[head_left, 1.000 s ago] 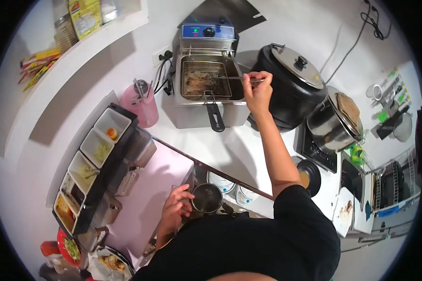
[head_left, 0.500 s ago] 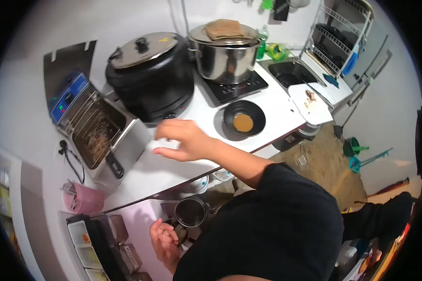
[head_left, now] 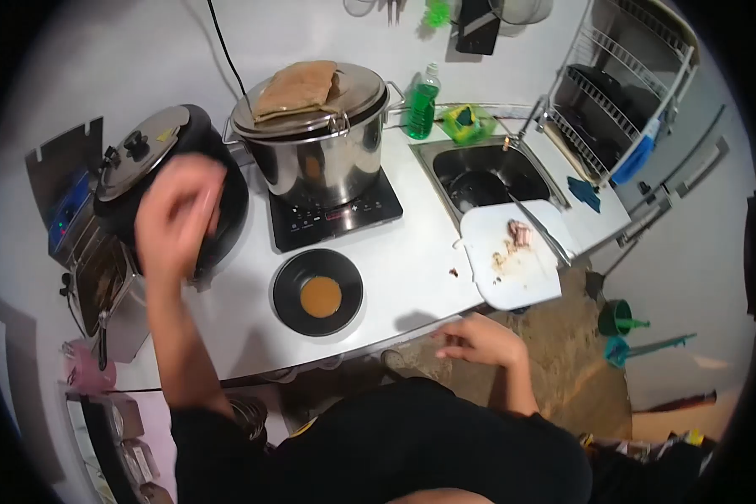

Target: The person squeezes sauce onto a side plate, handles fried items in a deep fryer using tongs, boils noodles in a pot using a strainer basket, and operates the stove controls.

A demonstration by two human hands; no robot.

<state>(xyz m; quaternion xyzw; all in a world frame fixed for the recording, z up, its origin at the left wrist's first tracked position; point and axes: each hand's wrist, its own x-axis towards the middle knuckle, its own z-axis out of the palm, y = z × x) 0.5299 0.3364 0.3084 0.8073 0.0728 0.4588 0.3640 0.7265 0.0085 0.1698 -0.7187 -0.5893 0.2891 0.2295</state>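
My left hand is raised in front of the black soup kettle, its fingers bent and smeared by motion. Whether it holds anything I cannot make out. My right hand hovers by the counter's front edge, fingers loosely apart and nothing in them. Above it lies a white cutting board with a piece of meat, scraps and a knife. Between my hands stands a black bowl with brown sauce in it, touched by neither hand.
A lidded steel stockpot with a folded cloth on top sits on an induction cooker. Right of it are a green soap bottle and a sink. At the far left stand a fryer and a pink container.
The view has swung right. My right hand has drawn back from near the fryer to the counter edge by the board. My left hand has risen from below the counter toward the soup kettle.
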